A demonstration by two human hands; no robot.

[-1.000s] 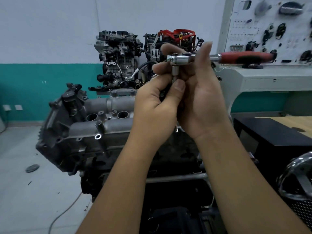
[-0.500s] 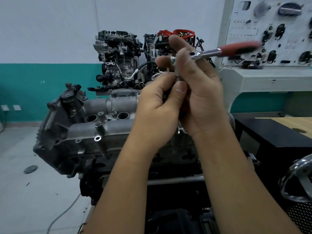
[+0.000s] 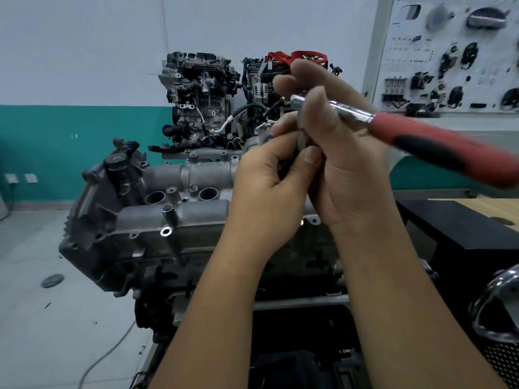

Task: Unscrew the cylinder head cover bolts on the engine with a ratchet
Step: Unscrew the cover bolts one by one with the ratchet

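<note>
A grey engine with its cylinder head cover (image 3: 179, 217) stands in front of me, tilted to the left. Above it I hold up a ratchet (image 3: 438, 144) with a red and black handle that points right and toward me. My right hand (image 3: 337, 153) grips the ratchet at its chrome head, thumb across the shaft. My left hand (image 3: 269, 186) pinches the extension and socket that hang below the head. The socket's tip is hidden behind my fingers. Both hands are raised above the cover, not touching it.
Two more engines (image 3: 202, 102) stand behind, against the white and teal wall. A white panel (image 3: 449, 54) with mounted parts is at the upper right, with a black and wooden bench (image 3: 477, 220) below it. A chrome part (image 3: 497, 304) sits at the right edge. A cable lies on the floor.
The ratchet handle has swung from pointing right and level toward me and down. My right hand turned with it. My left hand kept its pinch on the extension.
</note>
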